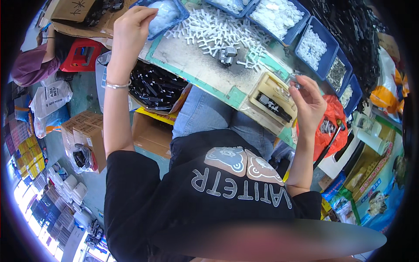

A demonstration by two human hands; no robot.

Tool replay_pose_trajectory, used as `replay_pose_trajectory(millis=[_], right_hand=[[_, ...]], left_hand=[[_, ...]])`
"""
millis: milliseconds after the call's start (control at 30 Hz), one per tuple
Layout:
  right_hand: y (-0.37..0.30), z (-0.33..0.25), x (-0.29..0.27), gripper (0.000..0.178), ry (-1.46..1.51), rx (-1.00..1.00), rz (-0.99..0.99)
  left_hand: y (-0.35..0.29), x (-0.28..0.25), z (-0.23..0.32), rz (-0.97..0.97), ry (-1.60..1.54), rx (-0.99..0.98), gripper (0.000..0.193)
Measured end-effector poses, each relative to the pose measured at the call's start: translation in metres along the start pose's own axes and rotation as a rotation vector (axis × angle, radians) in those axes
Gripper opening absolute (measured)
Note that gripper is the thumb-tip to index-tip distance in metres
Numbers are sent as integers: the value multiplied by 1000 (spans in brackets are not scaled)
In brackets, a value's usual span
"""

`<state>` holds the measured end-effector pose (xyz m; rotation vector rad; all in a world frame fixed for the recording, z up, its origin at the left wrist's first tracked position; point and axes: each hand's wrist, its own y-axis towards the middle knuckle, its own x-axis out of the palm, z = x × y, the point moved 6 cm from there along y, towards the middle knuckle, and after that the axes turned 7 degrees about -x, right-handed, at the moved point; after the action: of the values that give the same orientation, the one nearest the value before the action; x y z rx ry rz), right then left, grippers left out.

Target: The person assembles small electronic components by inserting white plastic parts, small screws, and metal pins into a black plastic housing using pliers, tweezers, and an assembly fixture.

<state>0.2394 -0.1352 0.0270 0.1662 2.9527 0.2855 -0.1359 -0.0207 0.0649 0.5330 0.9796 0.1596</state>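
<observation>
My left hand [132, 35] is raised at the near edge of a blue bin [178, 16] holding pale, translucent material [164, 18]. Its fingertips are pressed together, and whatever they may hold is hidden. On the right, my right hand [309, 102] has thumb and fingers pinched around something small and pale that I cannot make out. It hovers beside a cream-coloured fixture block [281, 92]. A long black part [273, 107] with metallic detail lies in the block's slot. Farther back on the bench sits a small grey metal block-like piece [228, 56].
White branched plastic pieces [214, 30] are heaped across the bench [174, 54]. Blue bins of small white parts [310, 47] and metal pins [336, 74] line its far right. A red bag [336, 137] hangs at right; a box of black parts [155, 87] stands under the left edge. Another person's sleeve [35, 70] shows far left.
</observation>
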Motion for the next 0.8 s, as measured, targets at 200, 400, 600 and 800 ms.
replay_pose_trajectory(millis=[200,400,600,800], right_hand=[[2,4,-4,28,8,32,26],[-3,-2,-4,29,26,34,13],[-2,-12,-10,30,73,35,50],[0,-31,2,30,112,38,18]], left_hand=[[11,28,13,-228,382,292,9],[10,35,6,-248,429,295,8],[10,22,18,-238,379,228,9],[-13,22,62,-256,-694,-331,12]])
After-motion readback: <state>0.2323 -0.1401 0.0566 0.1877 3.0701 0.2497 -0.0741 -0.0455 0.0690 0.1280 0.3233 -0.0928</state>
